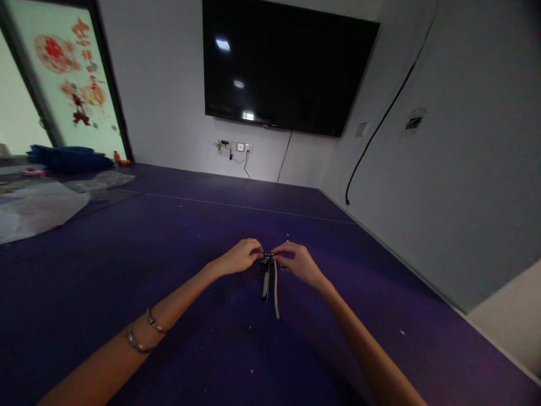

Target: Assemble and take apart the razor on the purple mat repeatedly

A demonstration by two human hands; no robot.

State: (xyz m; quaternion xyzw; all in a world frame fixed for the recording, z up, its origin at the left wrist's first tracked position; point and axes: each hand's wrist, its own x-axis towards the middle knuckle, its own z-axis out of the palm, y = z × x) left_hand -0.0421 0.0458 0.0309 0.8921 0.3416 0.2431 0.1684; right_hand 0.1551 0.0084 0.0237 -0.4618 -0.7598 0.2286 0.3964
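Both hands meet low in the middle of the head view, fingertips pinched. My left hand (244,255) is closed on the left end of a small dark strip (268,255); two bracelets circle that forearm. My right hand (299,261) pinches the strip's other end, close to the top of a thin white strip (276,290) that runs down toward me. Between the hands and just below them is a slim black-and-pale tool (266,285), pointing toward me; its kind is too small to make out. A small dark piece (283,268) shows under my right fingers.
Purple matting (169,316) covers the floor, dotted with pale scraps. White plastic sheeting (42,211) and a dark blue bundle (70,159) lie at left. A television (287,67) hangs above wall sockets (240,147); a black cable (380,121) dangles along the right wall.
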